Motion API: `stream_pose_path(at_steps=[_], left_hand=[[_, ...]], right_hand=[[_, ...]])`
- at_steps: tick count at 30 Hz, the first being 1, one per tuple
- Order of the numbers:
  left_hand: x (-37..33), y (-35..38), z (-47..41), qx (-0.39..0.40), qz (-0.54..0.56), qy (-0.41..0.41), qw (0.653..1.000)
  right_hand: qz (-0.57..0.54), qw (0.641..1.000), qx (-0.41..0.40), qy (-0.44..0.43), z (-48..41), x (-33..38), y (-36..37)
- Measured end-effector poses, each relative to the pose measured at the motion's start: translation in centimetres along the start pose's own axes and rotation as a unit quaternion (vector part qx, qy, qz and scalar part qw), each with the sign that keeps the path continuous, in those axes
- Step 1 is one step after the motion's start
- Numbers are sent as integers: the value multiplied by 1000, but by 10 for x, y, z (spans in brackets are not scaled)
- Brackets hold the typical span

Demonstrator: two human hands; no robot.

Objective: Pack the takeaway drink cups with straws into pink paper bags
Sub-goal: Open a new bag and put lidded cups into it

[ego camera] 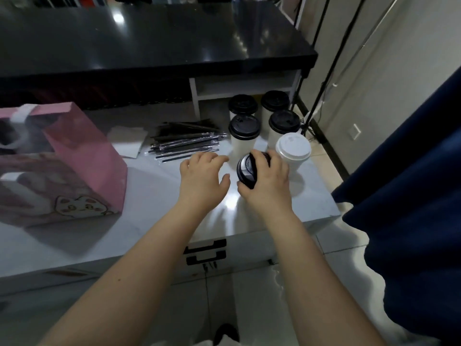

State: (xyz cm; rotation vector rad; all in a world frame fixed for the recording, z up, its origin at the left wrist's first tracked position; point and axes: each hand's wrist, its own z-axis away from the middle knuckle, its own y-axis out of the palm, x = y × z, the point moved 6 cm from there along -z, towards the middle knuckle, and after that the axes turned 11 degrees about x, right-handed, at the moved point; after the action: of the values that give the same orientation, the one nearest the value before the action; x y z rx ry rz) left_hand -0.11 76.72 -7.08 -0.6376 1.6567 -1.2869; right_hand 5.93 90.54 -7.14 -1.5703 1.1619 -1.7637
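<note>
From the head camera we look down at a grey bench (149,193). The person's right hand (265,182) grips a cup with a black lid (245,169). The fingers (259,157) and the thumb curl round the lid. We see mostly the lid, and the rest of the cup is hidden under the hand. We cannot tell if the cup stands on the bench or is lifted off it.

The left hand (202,178) is just beside the right one, with a small gap between them. Its fingers are loose and spread a little, and they hold nothing. The fingertips are close to a pile of black straws (187,142) in clear wrappers, which lies on the bench.

Behind the held cup stand four white cups with black lids (244,127), two in front and two at the back. A cup with a white lid (293,146) stands just to the right of the right hand.

A pink paper bag (84,156) stands at the left side of the bench, well apart from the cups. It has white handles and a little cartoon animal on the front. A white paper (129,143) lies between the bag and the straws.

A shiny black shelf (149,41) is above the back of the bench. A dark blue cloth (411,183) hangs on the right.
</note>
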Motion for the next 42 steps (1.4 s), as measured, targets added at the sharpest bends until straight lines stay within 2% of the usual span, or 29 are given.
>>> stream_pose_path(at_steps=[7, 12, 18, 21, 23, 26, 30, 33, 37, 40, 42], left_hand=[[66, -127, 33, -167, -5, -22, 986], [134, -204, 50, -209, -27, -57, 976], [230, -263, 80, -243, 14, -56, 968], [289, -280, 91, -214, 71, -63, 972], [328, -284, 96, -170, 136, -60, 974], [365, -283, 93, -85, 183, 1, 979], [389, -269, 77, -5, 168, 45, 985], [395, -258, 67, 73, 149, 79, 983], [402, -239, 58, 172, 93, 74, 978], [405, -232, 52, 190, 87, 82, 974], [406, -229, 50, 191, 80, 79, 975]], right_hand=[[-47, 986, -15, -161, -34, 127, -12], [-27, 968, -23, -250, -47, 224, -16], [-46, 951, -76, -297, -47, 319, -15], [-110, 940, -77, -314, -45, 363, -13], [-131, 935, -38, -329, -44, 395, -1], [-105, 936, 43, -332, -47, 436, 33], [-42, 949, 94, -298, -50, 461, 79], [0, 959, 79, -271, -50, 464, 101], [3, 970, 48, -237, -48, 460, 109], [6, 969, 45, -245, -43, 458, 109], [18, 966, 74, -248, -41, 456, 114]])
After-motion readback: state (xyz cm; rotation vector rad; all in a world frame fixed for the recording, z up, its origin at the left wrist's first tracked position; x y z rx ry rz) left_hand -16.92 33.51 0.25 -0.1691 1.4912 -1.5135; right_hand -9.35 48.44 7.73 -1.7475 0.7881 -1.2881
